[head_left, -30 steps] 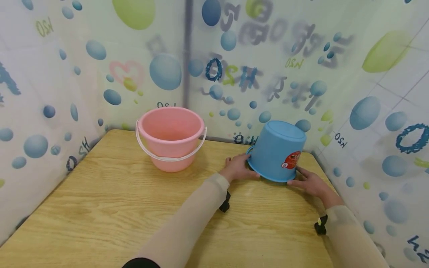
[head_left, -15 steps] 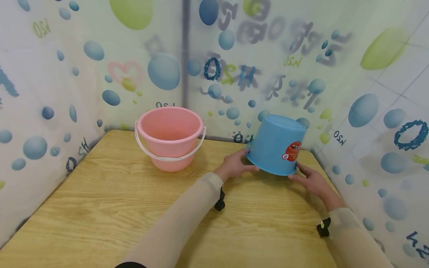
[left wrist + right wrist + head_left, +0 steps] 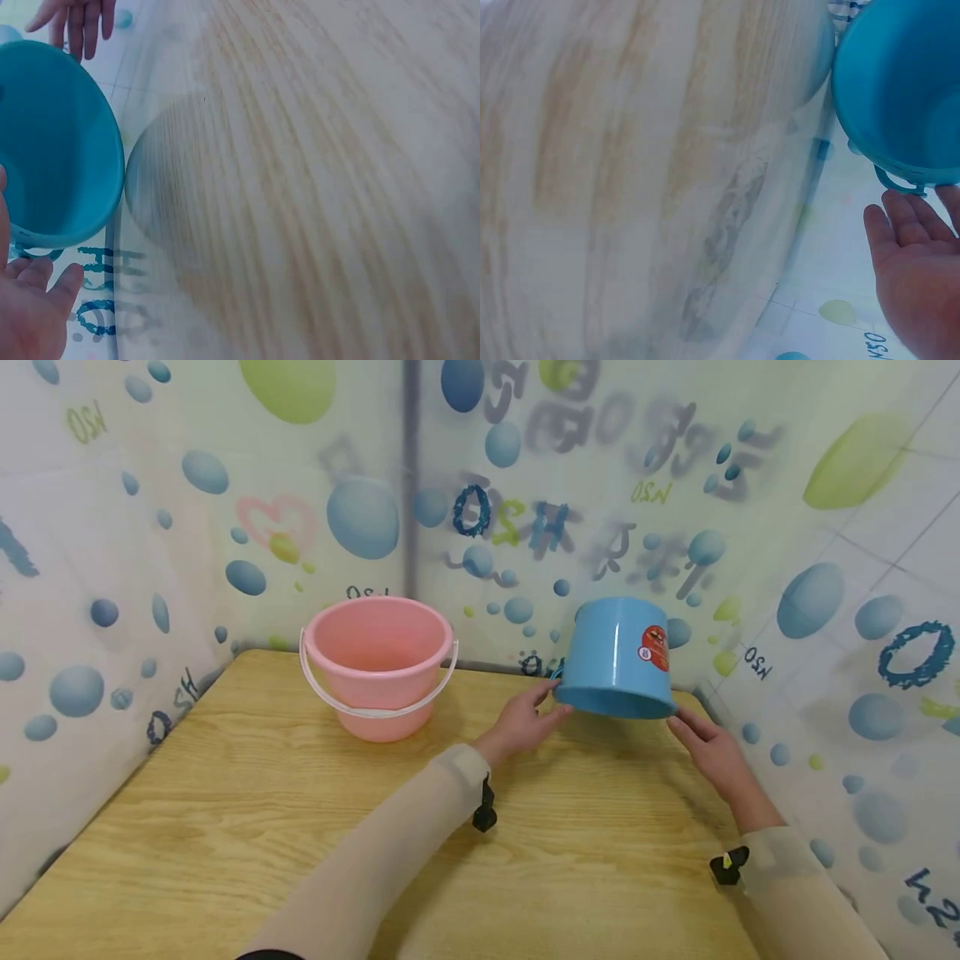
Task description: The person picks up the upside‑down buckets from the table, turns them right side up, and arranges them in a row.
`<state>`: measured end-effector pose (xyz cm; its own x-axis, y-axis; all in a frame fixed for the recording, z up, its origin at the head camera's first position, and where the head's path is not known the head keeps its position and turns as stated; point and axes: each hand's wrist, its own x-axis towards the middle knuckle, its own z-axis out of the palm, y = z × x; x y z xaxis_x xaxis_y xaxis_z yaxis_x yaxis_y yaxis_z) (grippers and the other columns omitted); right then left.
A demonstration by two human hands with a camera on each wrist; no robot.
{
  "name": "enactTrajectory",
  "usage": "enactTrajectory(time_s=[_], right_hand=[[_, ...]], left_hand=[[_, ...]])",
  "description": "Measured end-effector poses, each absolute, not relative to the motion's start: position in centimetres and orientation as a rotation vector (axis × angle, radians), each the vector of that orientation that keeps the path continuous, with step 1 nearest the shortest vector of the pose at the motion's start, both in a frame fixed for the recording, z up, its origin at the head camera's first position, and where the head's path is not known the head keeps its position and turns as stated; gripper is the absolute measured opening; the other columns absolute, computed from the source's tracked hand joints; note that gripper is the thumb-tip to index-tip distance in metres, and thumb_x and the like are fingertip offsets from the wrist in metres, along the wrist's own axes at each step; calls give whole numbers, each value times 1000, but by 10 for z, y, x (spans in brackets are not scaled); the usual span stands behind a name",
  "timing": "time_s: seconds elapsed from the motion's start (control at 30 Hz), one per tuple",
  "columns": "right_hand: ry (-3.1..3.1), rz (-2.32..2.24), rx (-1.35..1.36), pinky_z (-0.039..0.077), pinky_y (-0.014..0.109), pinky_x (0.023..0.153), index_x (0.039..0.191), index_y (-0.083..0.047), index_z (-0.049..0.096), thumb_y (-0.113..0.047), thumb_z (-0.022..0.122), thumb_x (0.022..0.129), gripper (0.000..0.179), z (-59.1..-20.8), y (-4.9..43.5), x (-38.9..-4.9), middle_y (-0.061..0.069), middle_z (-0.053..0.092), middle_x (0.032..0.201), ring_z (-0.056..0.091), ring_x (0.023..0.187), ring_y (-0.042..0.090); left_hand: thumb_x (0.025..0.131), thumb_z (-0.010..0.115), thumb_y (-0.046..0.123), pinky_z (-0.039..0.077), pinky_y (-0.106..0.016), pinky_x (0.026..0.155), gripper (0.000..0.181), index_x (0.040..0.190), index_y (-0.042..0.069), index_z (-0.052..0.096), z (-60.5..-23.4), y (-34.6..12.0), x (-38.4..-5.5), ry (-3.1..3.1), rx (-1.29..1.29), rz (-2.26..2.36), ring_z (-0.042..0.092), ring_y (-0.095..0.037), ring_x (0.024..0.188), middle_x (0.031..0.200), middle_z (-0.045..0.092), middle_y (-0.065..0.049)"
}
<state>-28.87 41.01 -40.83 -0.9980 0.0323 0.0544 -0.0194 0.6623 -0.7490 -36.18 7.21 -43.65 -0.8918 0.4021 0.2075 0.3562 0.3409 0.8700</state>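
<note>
A blue bucket (image 3: 611, 647) with a round red label (image 3: 656, 647) hangs bottom-up and tilted, its mouth partly facing me, raised above the table. My left hand (image 3: 520, 722) holds its rim on the left, beside a small loop of its handle. On the right, my right hand (image 3: 716, 756) grips the rim between thumb and fingers. Both wrist views look into the bare inside of the bucket (image 3: 60, 142). The right wrist view shows my right hand (image 3: 919, 277) below a handle loop (image 3: 889, 180), fingers at the rim.
To the left stands an upright pink bucket (image 3: 382, 706) with a white handle (image 3: 378, 713) hanging at its front. The wooden table (image 3: 247, 810) meets a printed curtain (image 3: 360, 443) at the back and sides.
The blue bucket has risen off the table and tipped so that its mouth turns towards me. Both hands have lifted with it. The pink bucket stays where it was.
</note>
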Motion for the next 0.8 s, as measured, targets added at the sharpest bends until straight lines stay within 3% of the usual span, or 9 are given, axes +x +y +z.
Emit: enactTrajectory(time_s=[0.27,0.53,0.63,0.8], right_hand=[[-2742,1257,30,37,70,110,163,-28,27,-57,50,103,71,-399,406,-286,15,35,164,35,147,48],[-2709,1282,70,38,64,111,162,-32,25,-55,51,102,70,-389,402,-286,12,31,166,35,148,44],[-2708,1291,73,39,60,112,162,-35,24,-55,51,102,69,-387,402,-285,9,29,167,35,148,41],[-2710,1283,118,39,58,111,161,-39,21,-54,52,102,68,-384,401,-285,7,27,168,35,148,42]], left_hand=[[101,59,50,43,-41,115,67,160,31,34,-428,65,-362,2540,729,1642,41,-21,148,165,36,4],[102,60,47,39,-38,118,72,163,31,26,-418,65,-361,2558,787,1669,38,-21,150,167,31,6],[101,60,47,38,-41,119,74,163,28,26,-417,65,-360,2591,801,1655,37,-22,151,166,31,7],[100,63,47,35,-49,121,78,164,34,21,-416,66,-360,2612,814,1637,32,-23,153,168,26,9]])
